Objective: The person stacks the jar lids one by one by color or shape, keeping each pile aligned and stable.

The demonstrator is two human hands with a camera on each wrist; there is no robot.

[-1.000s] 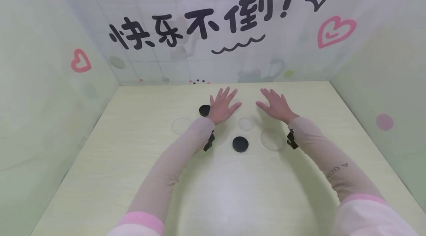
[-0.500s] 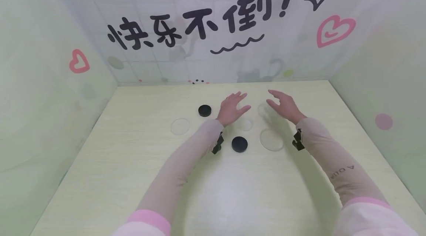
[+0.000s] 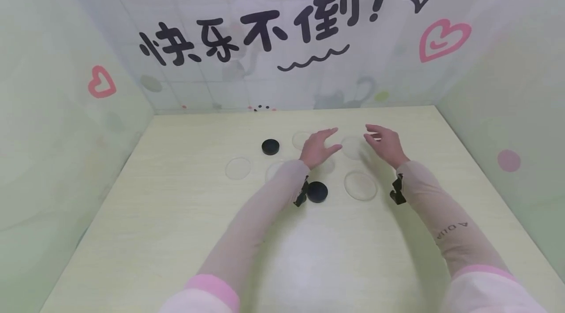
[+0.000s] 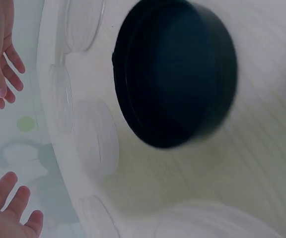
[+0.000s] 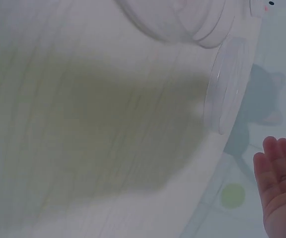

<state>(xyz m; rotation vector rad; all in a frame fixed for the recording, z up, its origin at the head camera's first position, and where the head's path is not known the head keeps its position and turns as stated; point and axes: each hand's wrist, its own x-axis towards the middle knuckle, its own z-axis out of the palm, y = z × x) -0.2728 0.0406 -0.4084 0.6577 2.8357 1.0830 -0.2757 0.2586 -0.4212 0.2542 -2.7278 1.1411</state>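
My left hand (image 3: 319,150) hovers over the middle of the table, fingers loosely extended and thumb apart, holding nothing. To its right, my right hand (image 3: 386,146) has gently bent fingers and also holds nothing. Between them lies a clear round dish (image 3: 352,148). A black round lid (image 3: 317,192), hollow side up in the left wrist view, sits by the left wrist. A larger clear dish (image 3: 360,186) is nearer me, between the forearms. Beside the left thumb, a small clear disc (image 3: 328,165) is faint. Another clear dish (image 3: 272,170) is partly hidden by the left sleeve.
A second black lid (image 3: 270,146) lies left of the left hand, with a clear dish (image 3: 238,168) nearer me. Behind the left hand is one more clear dish (image 3: 301,140). A printed wall (image 3: 212,92) stands at the table's back edge, with side walls left and right.
Both hands have moved right and slightly toward me, the left one farther. Their fingers, spread before, are now closer together and more bent. Clear dishes near the left hand have come into view.
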